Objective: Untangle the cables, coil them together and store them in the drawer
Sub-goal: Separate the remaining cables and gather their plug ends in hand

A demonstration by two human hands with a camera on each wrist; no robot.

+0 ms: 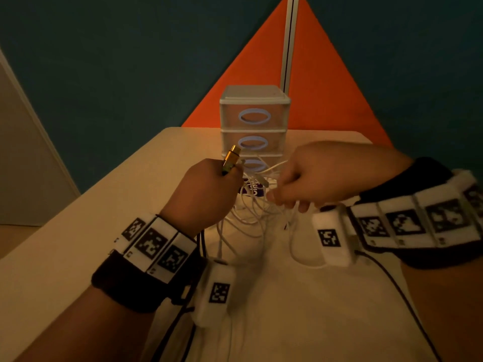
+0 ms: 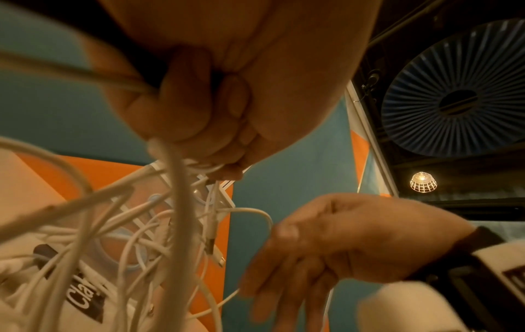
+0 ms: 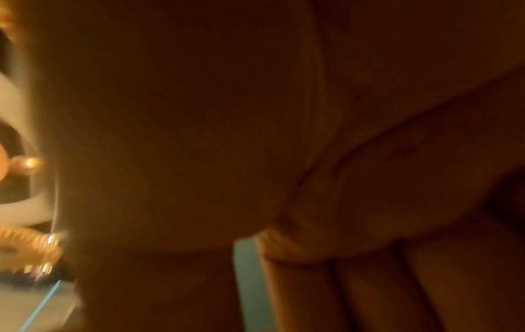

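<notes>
A tangle of white cables (image 1: 248, 218) hangs over the table in front of a small clear drawer unit (image 1: 254, 99) whose three drawers look closed. My left hand (image 1: 206, 192) is fisted around a gold-bodied connector (image 1: 231, 159) that sticks up out of it, with white strands bunched in the same grip. In the left wrist view, cables (image 2: 173, 191) drop from that fist (image 2: 199, 107). My right hand (image 1: 287, 201) sits just right of the tangle and pinches a white strand (image 1: 294, 218) between thumb and fingers. My right palm fills the blurred right wrist view.
A white card with a purple label (image 1: 257, 192) lies under the tangle, seen too in the left wrist view as the card (image 2: 82, 301). The pale table (image 1: 78, 244) ends at left. Black leads (image 1: 392, 283) run from the wrist cameras. An orange and teal wall stands behind.
</notes>
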